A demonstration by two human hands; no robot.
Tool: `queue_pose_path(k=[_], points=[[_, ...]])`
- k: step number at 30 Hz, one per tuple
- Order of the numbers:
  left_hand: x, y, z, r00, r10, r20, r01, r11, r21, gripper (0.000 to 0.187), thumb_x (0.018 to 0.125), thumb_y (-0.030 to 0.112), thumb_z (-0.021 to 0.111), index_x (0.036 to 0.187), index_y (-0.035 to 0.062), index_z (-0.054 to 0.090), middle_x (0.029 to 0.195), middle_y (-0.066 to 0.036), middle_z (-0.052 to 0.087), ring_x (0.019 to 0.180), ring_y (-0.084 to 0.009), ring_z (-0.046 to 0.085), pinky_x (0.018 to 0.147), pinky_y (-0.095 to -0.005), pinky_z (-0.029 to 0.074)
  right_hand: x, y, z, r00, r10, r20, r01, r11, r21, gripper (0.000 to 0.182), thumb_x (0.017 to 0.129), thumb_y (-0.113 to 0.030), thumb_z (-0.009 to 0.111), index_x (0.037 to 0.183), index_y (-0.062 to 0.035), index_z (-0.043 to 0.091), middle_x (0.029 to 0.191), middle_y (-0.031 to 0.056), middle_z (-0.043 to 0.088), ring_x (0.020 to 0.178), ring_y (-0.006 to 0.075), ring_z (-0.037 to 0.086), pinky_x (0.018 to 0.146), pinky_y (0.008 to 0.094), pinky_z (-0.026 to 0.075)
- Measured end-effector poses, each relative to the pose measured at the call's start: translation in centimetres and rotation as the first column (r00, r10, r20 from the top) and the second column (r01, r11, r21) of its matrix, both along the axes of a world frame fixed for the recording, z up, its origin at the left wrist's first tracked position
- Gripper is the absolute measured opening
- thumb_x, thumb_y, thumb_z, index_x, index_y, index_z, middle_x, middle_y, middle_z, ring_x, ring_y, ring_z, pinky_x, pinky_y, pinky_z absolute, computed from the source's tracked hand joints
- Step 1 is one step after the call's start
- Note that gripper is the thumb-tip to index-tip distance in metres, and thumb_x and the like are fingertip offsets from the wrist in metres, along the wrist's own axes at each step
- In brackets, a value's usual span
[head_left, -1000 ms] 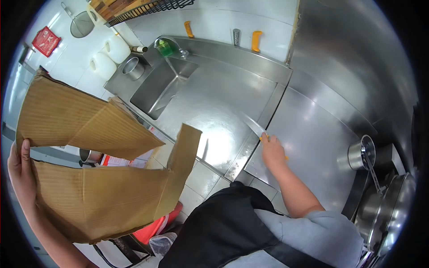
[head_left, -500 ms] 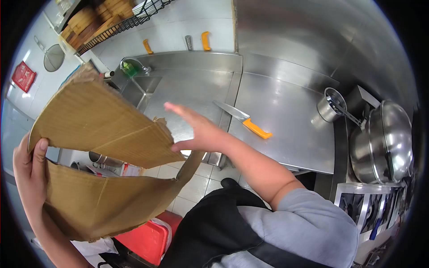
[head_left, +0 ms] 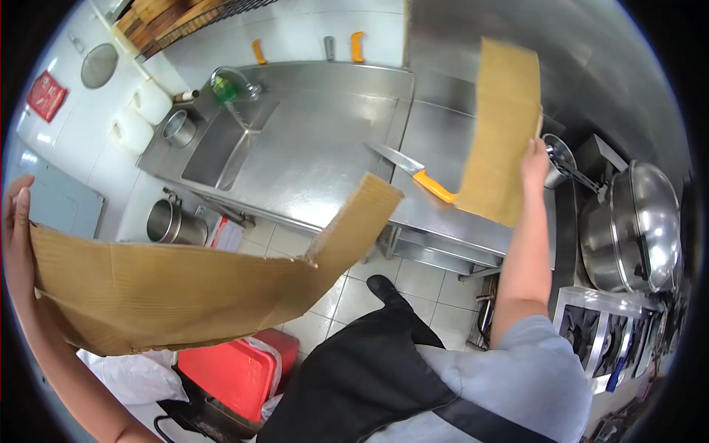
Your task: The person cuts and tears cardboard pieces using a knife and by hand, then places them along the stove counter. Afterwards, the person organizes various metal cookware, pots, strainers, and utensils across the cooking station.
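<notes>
At the far left, my left hand point(head_left: 20, 229) is closed on the end of a large, bent cardboard sheet point(head_left: 170, 292), which has a ragged edge and a flap rising to the right. My right hand point(head_left: 535, 164) grips a smaller rectangular cardboard piece point(head_left: 502, 125) by its right edge. That piece is upright over the right-hand steel counter, apart from the large sheet. Just left of it, a knife with an orange handle point(head_left: 434, 186) lies on the counter, its blade pointing to the back left.
A sink point(head_left: 233, 144) with a green bottle point(head_left: 224, 90) behind it adjoins the steel counter point(head_left: 317, 148). To the right are a lidded steel pot point(head_left: 628, 229) and a stove point(head_left: 602, 332). A red bin point(head_left: 229, 376) stands below the large sheet.
My right hand has moved right and now holds a separate cardboard piece over the counter; before, it was open beside the sheet. My left hand has shifted left with the large sheet.
</notes>
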State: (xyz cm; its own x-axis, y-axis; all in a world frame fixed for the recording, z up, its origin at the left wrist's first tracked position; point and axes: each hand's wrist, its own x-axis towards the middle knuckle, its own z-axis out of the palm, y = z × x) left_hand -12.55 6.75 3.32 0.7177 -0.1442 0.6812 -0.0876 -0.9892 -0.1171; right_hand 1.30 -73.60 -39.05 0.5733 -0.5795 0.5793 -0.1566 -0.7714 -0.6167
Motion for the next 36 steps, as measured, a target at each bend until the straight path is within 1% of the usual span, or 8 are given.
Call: queue_pose_path(k=[9,13,16,21,24,30,33,36], points=[[-1.9,5.9,-0.6,0.991,0.097,-0.096,-0.108,0.987,-0.123,0.048,0.106,0.041,0.046,0.135,0.0057,0.06,0.13,-0.011,0.062,0.121,-0.0203,0.057,0.105,-0.0319,0.041,3.3,-10.9,-15.5,0.924,-0.189,-0.333,0.089,0.952,-0.293,0.034,0.098,-0.028,0.056,0.116,-0.0001,0.065,0.112,0.0259,0.067,0.105,0.0446,0.063,0.091,0.0512,0.049],[-3.0,6.2,-0.9,0.979,0.107,-0.171,-0.138,0.973,-0.183,0.051,0.107,0.044,0.043,0.138,0.0066,0.059,0.133,-0.011,0.06,0.124,-0.0205,0.055,0.108,-0.0324,0.038,3.3,13.9,2.1,0.906,0.377,-0.192,-0.365,0.926,0.093,0.069,0.085,-0.037,0.075,0.142,-0.007,0.05,0.144,0.0226,0.05,0.128,0.0369,0.053,0.108,0.0436,0.043],[-3.5,6.6,-0.8,0.972,0.12,-0.203,-0.164,0.963,-0.215,0.053,0.107,0.046,0.041,0.14,0.0073,0.057,0.136,-0.011,0.059,0.127,-0.0208,0.054,0.11,-0.0327,0.036,-0.1,30.7,9.4,0.294,0.95,-0.104,-0.956,0.294,-0.018,0.086,0.082,-0.043,0.078,0.151,-0.0103,0.04,0.158,0.0143,0.035,0.147,0.0327,0.032,0.12,0.0426,0.03],[-6.6,7.0,-0.8,0.972,0.227,-0.055,-0.233,0.932,-0.277,0.046,0.105,0.04,0.046,0.133,0.0068,0.061,0.128,-0.008,0.06,0.118,-0.0168,0.054,0.103,-0.0297,0.037,-2.0,44.8,8.4,0.01,0.883,-0.47,-0.9,-0.197,-0.389,0.09,0.077,-0.039,0.079,0.15,-0.0043,0.04,0.138,0.0144,0.055,0.137,0.0293,0.046,0.122,0.0479,0.024],[-11.1,8.1,-3.7,0.907,0.382,0.175,-0.311,0.891,-0.33,0.028,0.103,0.026,0.06,0.117,0.0035,0.069,0.109,-0.002,0.066,0.099,-0.0105,0.058,0.089,-0.0242,0.044,0.0,46.4,9.2,-0.023,0.96,-0.279,-0.804,-0.184,-0.566,0.027,0.079,-0.032,0.076,0.091,-0.0122,0.062,0.089,0.0037,0.057,0.102,0.0225,0.059,0.11,0.0476,0.036],[-16.7,11.1,-11.9,0.844,0.508,0.169,-0.357,0.769,-0.531,0.027,0.099,0.029,0.067,0.108,0.0038,0.071,0.092,0.001,0.067,0.084,-0.0071,0.055,0.078,-0.0227,0.046,0.7,52.9,13.4,-0.053,0.748,-0.662,-0.681,-0.512,-0.523,0.035,0.081,-0.042,0.074,0.093,-0.009,0.071,0.097,0.0008,0.062,0.109,0.0185,0.053,0.108,0.0382,0.033],[-18.2,9.7,-13.5,0.584,0.812,-0.012,-0.781,0.558,-0.28,0.027,0.101,0.03,0.061,0.111,0.0068,0.07,0.103,-0.011,0.072,0.094,-0.0251,0.067,0.084,-0.0331,0.051,-0.5,55.6,16.2,-0.069,0.672,-0.737,-0.47,-0.674,-0.57,0.032,0.079,-0.042,0.073,0.087,-0.0111,0.073,0.091,-0.0022,0.063,0.105,0.0172,0.054,0.106,0.0362,0.034],[-16.6,6.1,-15.2,0.782,0.597,0.178,-0.623,0.755,0.206,0.025,0.093,0.02,0.066,0.114,0.0065,0.07,0.116,-0.013,0.069,0.113,-0.0318,0.062,0.098,-0.0438,0.046,-2.7,57.7,18.3,-0.13,0.686,-0.716,-0.298,-0.716,-0.632,0.026,0.078,-0.038,0.073,0.082,-0.0127,0.073,0.085,-0.003,0.064,0.102,0.017,0.055,0.103,0.0345,0.037]])
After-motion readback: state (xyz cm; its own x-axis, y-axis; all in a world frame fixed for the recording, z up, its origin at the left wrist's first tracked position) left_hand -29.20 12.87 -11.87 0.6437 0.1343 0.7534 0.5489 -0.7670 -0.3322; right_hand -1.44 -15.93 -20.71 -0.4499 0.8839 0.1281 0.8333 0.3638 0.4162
